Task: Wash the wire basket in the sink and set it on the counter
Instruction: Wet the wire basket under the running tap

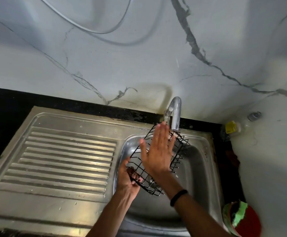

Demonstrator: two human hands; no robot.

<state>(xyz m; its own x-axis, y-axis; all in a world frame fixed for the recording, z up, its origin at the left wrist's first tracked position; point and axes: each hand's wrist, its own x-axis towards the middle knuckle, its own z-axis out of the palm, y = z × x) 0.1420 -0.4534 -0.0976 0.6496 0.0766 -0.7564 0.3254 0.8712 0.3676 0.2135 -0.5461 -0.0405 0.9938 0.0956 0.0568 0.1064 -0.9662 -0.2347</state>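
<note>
Hands (127,178) (156,151) on wire basket (178,151) over sink (199,161)

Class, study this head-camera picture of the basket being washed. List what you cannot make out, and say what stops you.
- Head view: the sink drain, hidden by the wire basket and both arms.
- Middle of the basket: covered by the flat right hand.
- Left hand fingertips: tucked behind the wires it grips.
- Red and green thing: blurred, cut by the bottom edge.
- Yellow label: too small to read.
</note>
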